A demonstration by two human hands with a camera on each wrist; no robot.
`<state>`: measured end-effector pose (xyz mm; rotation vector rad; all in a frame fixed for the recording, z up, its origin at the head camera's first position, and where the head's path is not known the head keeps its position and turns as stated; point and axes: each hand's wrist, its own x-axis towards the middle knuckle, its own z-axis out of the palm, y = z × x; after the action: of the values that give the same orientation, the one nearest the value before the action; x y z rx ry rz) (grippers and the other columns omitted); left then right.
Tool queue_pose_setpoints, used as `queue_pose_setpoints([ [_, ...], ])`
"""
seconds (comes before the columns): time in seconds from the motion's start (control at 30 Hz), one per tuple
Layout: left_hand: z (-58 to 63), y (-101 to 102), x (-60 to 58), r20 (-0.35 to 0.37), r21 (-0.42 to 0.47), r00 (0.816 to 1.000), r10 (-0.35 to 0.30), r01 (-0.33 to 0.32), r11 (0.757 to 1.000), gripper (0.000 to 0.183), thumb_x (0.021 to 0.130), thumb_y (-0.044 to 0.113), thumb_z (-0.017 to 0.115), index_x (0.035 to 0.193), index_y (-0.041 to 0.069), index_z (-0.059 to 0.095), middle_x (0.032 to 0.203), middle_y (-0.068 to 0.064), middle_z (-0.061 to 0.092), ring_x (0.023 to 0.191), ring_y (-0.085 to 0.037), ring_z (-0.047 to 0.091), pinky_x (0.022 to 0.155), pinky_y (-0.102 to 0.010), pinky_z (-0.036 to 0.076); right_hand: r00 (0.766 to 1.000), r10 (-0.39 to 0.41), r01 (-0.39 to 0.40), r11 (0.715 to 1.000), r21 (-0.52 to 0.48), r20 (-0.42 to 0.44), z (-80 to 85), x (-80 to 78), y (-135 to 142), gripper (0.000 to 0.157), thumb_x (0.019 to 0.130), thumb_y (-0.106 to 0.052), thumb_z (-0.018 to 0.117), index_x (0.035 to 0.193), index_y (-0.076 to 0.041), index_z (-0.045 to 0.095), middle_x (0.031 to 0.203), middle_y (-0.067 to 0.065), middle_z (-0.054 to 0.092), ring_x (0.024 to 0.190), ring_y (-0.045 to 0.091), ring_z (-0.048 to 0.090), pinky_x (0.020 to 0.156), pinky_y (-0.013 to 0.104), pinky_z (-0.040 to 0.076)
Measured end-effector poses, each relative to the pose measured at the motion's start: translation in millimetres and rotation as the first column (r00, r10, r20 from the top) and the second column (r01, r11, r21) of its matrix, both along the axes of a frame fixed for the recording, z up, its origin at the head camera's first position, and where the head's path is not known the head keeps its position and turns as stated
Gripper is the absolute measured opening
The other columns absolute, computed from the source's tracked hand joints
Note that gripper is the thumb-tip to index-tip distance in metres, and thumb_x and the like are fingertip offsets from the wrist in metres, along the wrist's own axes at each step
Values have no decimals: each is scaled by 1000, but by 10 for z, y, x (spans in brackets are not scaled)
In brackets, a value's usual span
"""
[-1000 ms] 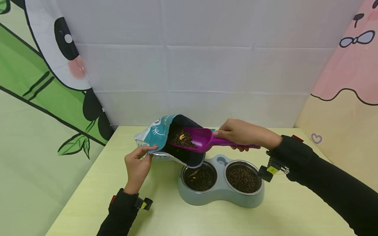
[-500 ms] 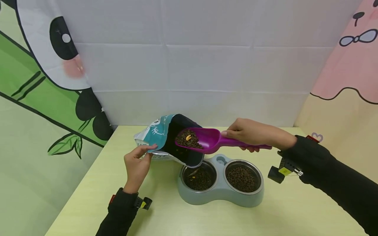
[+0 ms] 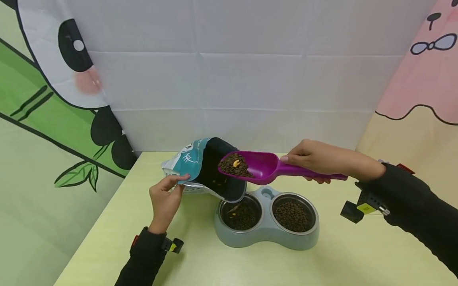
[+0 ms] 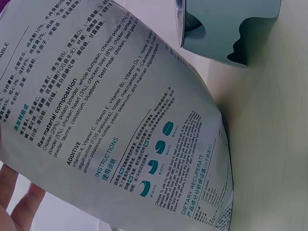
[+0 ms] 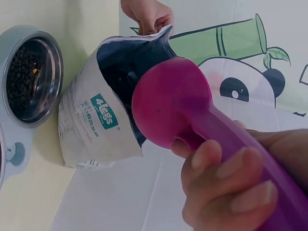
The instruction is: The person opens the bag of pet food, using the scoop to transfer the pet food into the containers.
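Observation:
My left hand [image 3: 166, 200] pinches the rim of a teal and white pet food bag [image 3: 191, 159], which leans with its dark mouth facing right. A purple scoop [image 3: 262, 167] is in the grip of my right hand [image 3: 318, 159], held by its handle. Brown kibble [image 3: 236, 165] with a yellow piece lies in the scoop, whose tip is over the bag's opening. The bag's printed back [image 4: 115, 120] fills much of the left wrist view. In the right wrist view the scoop's underside [image 5: 171, 96] hides part of the bag mouth.
A blue-grey double feeder [image 3: 266, 234] stands on the pale table [image 3: 200, 262], just in front of the bag. Its left steel bowl [image 3: 241, 216] and right steel bowl [image 3: 295, 214] both hold kibble. A white cloth backdrop [image 3: 250, 87] hangs behind.
My right hand has drawn the loaded scoop rightward, partly out of the bag's mouth. The left hand and the bag have hardly moved.

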<state>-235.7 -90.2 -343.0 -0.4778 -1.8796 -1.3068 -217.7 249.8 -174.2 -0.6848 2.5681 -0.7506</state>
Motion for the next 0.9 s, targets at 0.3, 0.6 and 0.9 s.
queue_pose_setpoints([
  [0.3, -13, 1, -15, -3, 3, 1000, -3, 3, 1000, 17, 75, -15, 58, 84, -2, 65, 83, -16, 66, 82, -24, 63, 78, -18, 46, 998, -62, 62, 998, 12, -4, 115, 101, 198, 29, 95, -35, 43, 94, -14, 63, 56, 7, 50, 40, 20, 45, 38, 31, 44],
  [0.6, -208, -65, -138, -13, 15, 1000, -1, 1, 1000, 21, 75, -12, 60, 85, 5, 67, 83, -13, 67, 81, -22, 63, 78, -18, 47, 995, -95, 94, 995, 22, 29, 70, 169, 417, 29, 95, -35, 43, 93, -13, 62, 55, 7, 50, 40, 18, 44, 37, 32, 43],
  [0.9, -215, -73, -157, -9, 21, 1000, -9, 9, 1000, 22, 74, -14, 59, 85, 4, 67, 83, -13, 67, 82, -23, 63, 78, -18, 47, 992, -112, 111, 994, 9, 50, -42, 213, 656, 28, 96, -32, 41, 91, -12, 60, 56, 6, 49, 39, 18, 43, 35, 32, 42],
])
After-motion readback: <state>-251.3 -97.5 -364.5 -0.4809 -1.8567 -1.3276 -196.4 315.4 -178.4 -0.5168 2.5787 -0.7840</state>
